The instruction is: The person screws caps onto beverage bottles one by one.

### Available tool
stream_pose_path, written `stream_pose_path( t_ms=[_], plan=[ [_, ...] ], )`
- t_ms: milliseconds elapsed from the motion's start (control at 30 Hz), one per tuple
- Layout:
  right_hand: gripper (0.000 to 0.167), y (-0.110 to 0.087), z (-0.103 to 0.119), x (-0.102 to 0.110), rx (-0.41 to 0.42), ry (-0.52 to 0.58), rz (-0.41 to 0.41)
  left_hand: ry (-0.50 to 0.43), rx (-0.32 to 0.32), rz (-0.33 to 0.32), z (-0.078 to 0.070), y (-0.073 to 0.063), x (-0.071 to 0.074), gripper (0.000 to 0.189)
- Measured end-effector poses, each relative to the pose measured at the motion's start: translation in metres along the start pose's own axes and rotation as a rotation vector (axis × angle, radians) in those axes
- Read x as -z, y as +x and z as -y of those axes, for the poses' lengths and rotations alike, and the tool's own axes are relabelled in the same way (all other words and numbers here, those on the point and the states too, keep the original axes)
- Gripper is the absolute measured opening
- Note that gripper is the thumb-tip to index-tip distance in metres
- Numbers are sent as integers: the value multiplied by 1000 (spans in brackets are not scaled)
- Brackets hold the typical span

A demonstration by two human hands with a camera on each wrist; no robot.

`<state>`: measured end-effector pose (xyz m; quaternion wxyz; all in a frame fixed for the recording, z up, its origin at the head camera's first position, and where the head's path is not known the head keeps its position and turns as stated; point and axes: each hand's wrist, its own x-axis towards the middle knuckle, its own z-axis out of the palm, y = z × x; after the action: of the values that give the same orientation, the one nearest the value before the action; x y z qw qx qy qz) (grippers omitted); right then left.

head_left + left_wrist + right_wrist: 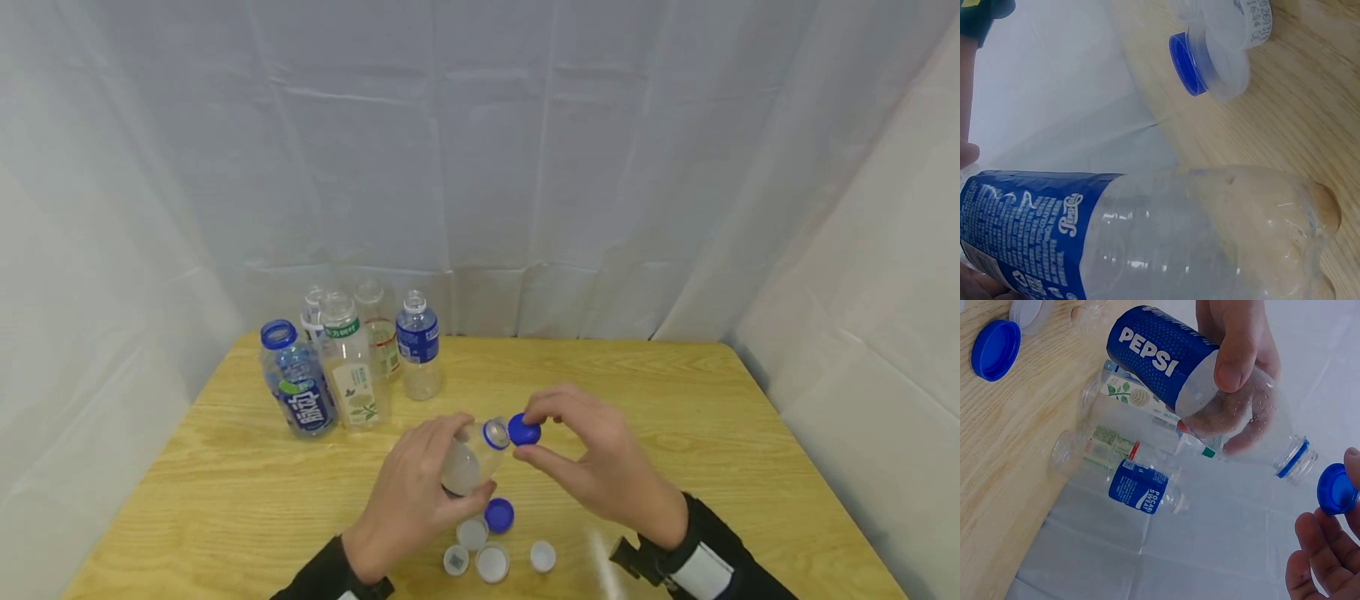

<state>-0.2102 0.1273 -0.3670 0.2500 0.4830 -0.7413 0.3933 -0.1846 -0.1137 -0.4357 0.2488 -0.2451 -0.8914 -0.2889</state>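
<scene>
My left hand [420, 483] grips a clear Pepsi bottle [1160, 369] with a blue label around its upper body, near the shoulder. The bottle is tilted, its uncapped mouth and blue neck ring pointing toward my right hand [592, 450]. Between thumb and fingers my right hand pinches a blue bottle cap [524, 429], hollow side facing the mouth in the right wrist view. A small gap separates cap and mouth there. The left wrist view shows the bottle's label and its clear lower body [1210, 231]; most of the left hand is out of that view.
Loose caps lie on the wooden table [660, 392] below the hands: a blue cap [498, 516] and several white caps [492, 562]. Several uncapped bottles stand at the back left, among them a blue-rimmed bottle [303, 392] and a Pocari Sweat bottle [418, 342]. White curtains [487, 150] surround the table.
</scene>
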Motion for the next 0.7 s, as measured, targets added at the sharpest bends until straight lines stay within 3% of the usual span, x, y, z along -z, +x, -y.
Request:
stream_pose_path(
  t_ms=[467, 700],
  plan=[
    [21, 1, 2, -9, 2, 0, 19, -15, -3, 16, -3, 0, 1, 72],
    [42, 2, 5, -9, -21, -20, 78, -30, -7, 32, -5, 0, 0, 72]
  ],
)
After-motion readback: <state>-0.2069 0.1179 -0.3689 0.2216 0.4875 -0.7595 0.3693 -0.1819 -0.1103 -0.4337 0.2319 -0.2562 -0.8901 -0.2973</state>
